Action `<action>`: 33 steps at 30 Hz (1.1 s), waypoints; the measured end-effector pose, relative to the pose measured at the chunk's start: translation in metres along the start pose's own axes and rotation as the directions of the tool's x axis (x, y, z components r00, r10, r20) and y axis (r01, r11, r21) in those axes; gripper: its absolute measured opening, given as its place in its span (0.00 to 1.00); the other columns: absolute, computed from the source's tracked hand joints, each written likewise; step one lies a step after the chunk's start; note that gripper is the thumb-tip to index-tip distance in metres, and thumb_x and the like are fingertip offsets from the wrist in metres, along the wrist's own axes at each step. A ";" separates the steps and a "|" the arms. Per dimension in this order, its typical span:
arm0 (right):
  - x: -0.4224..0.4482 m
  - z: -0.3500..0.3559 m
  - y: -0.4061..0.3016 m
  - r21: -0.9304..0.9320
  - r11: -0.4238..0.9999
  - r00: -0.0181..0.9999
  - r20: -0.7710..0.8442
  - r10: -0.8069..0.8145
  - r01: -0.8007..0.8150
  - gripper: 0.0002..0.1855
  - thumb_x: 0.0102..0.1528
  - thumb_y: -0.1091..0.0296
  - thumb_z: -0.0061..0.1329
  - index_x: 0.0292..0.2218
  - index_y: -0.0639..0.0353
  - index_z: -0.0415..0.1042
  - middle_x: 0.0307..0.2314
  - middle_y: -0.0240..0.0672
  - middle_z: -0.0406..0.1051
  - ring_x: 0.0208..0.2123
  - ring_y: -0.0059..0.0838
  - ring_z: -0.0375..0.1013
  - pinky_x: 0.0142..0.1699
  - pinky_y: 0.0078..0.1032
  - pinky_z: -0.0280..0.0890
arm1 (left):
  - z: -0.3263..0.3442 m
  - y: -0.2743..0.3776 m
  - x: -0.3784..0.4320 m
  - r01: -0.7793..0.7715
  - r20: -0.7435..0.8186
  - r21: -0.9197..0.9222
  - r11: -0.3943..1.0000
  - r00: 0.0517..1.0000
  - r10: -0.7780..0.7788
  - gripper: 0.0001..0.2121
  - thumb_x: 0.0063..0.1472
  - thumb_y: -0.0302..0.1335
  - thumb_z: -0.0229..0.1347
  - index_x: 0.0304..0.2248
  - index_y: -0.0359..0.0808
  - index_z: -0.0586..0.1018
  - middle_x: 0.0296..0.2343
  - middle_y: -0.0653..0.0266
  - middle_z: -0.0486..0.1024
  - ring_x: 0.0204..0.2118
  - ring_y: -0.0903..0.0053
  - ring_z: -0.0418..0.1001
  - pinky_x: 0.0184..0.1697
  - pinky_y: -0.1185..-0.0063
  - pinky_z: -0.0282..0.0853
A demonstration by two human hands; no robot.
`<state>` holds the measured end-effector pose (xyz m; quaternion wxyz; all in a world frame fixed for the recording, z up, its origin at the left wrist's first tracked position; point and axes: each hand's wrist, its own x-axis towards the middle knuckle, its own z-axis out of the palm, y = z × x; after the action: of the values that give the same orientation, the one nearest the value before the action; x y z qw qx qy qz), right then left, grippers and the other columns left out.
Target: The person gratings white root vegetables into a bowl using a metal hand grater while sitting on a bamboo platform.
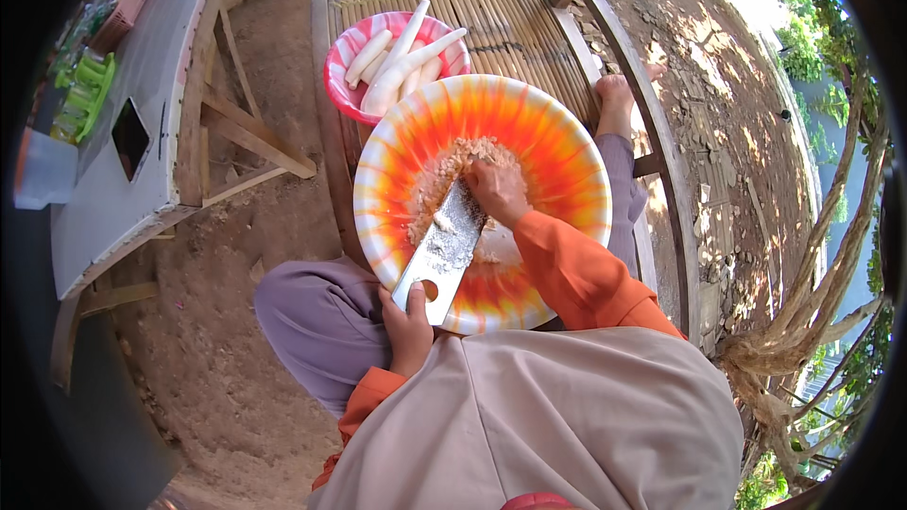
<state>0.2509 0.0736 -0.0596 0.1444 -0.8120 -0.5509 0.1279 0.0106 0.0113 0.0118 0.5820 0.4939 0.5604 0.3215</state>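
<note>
My left hand (409, 331) grips the handle end of a flat metal grater (448, 244), with the thumb beside its round hole. The grater slants down into a wide orange, yellow and white plastic basin (567, 120). At its far end my right hand (498, 191) is curled against the metal, amid pale grated pulp (464, 149); what its fingers hold, if anything, is hidden. White shreds cling to the grater's face. Below the right wrist, a white root piece (500, 244) lies in the basin, partly covered by the forearm.
A pink-and-white bowl (333, 64) of several peeled white roots (407, 64), probably cassava, stands behind the basin on the bamboo-slat bench (489, 21). A wooden rail (666, 156) runs along the right. Left is a white table (159, 21) with a dark phone-like slab (131, 139).
</note>
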 end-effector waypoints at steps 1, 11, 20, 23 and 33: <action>-0.013 0.001 -0.021 0.030 0.999 0.999 0.027 -0.018 0.018 0.13 0.52 0.56 0.39 0.26 0.57 0.65 0.22 0.41 0.69 0.26 0.44 0.70 0.30 0.39 0.64 | -0.001 0.000 0.002 -0.006 0.000 -0.014 1.000 1.000 0.006 0.21 0.58 0.29 0.47 0.44 0.21 0.58 0.37 0.49 0.67 0.39 0.68 0.69 0.41 0.76 0.63; -0.018 -0.003 -0.032 -0.009 0.997 0.997 -0.025 -0.075 0.075 0.11 0.51 0.59 0.41 0.25 0.58 0.66 0.19 0.42 0.69 0.23 0.44 0.70 0.29 0.40 0.63 | -0.003 -0.006 0.002 -0.016 0.004 -0.020 1.000 1.000 0.016 0.22 0.58 0.29 0.47 0.45 0.21 0.57 0.37 0.49 0.67 0.39 0.68 0.69 0.41 0.76 0.63; -0.008 -0.005 -0.025 0.017 0.995 0.995 -0.025 -0.095 0.095 0.13 0.52 0.58 0.40 0.24 0.57 0.67 0.20 0.43 0.69 0.24 0.43 0.70 0.29 0.39 0.63 | -0.002 -0.006 0.002 -0.014 0.011 -0.032 0.999 1.000 0.015 0.22 0.58 0.30 0.47 0.46 0.21 0.57 0.38 0.48 0.67 0.39 0.67 0.69 0.41 0.76 0.63; -0.037 -0.011 -0.046 0.088 0.965 0.969 0.006 -0.247 0.245 0.12 0.52 0.59 0.40 0.26 0.58 0.66 0.21 0.42 0.69 0.24 0.44 0.70 0.29 0.39 0.64 | -0.003 -0.004 0.002 -0.032 0.017 -0.018 0.999 0.999 0.032 0.22 0.58 0.30 0.47 0.45 0.21 0.57 0.38 0.48 0.68 0.39 0.68 0.69 0.41 0.76 0.63; -0.021 -0.011 -0.021 -0.040 0.993 0.993 0.036 -0.111 0.113 0.13 0.52 0.58 0.40 0.25 0.59 0.66 0.23 0.43 0.69 0.27 0.43 0.71 0.32 0.37 0.64 | -0.002 -0.001 0.002 -0.032 0.027 0.004 0.999 0.999 0.032 0.20 0.58 0.30 0.48 0.43 0.23 0.59 0.36 0.50 0.69 0.37 0.69 0.70 0.40 0.77 0.64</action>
<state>0.2297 0.0603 -0.0401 0.1247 -0.7804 -0.6005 0.1217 0.0088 0.0130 0.0107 0.5831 0.5083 0.5454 0.3228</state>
